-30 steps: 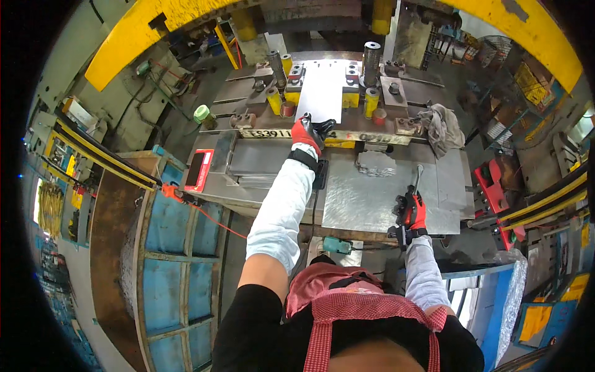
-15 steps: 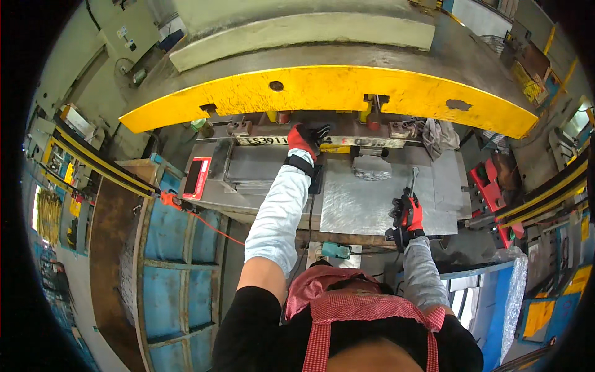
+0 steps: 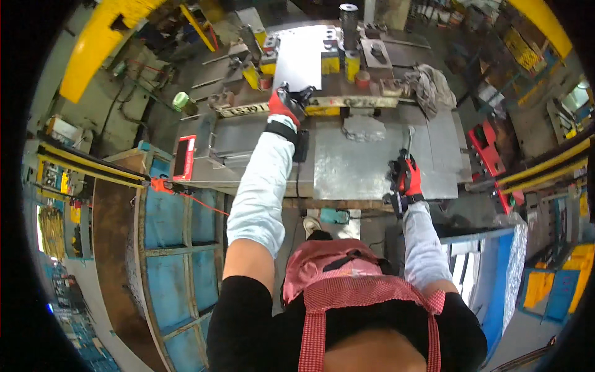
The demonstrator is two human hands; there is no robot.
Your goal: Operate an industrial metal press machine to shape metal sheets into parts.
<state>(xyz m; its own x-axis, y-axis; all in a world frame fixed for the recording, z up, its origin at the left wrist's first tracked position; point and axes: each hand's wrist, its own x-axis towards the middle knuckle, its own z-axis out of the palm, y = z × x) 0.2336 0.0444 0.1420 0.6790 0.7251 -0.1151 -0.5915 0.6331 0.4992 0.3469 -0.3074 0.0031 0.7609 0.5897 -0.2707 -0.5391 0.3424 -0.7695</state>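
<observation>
My left hand [image 3: 288, 105], in a red and black glove, is at the near edge of a bright flat sheet [image 3: 299, 59] lying in the press. Its fingers appear closed on that edge, though the dark glove partly hides the grip. In my right hand [image 3: 406, 177], also gloved in red and black, is a slim metal tool [image 3: 408, 141] with a rounded tip, pointing away from me. That hand is over the right part of a smooth metal plate [image 3: 347, 164] on the bench. A small stack of shiny metal pieces [image 3: 364, 128] sits at the plate's far edge.
Yellow blocks [image 3: 351, 64] and a dark post [image 3: 348, 28] stand around the sheet. A grey rag [image 3: 436, 90] hangs at the right. A red-framed dark panel [image 3: 185, 158] lies on the bench's left. Yellow-black rails [image 3: 93, 167] flank the bench, with a blue crate [image 3: 167, 266] at the left.
The yellow press beam has risen from across the middle, revealing the sheet and blocks. My left hand has gone from the die's front bar to the sheet's edge. My right hand keeps the tool.
</observation>
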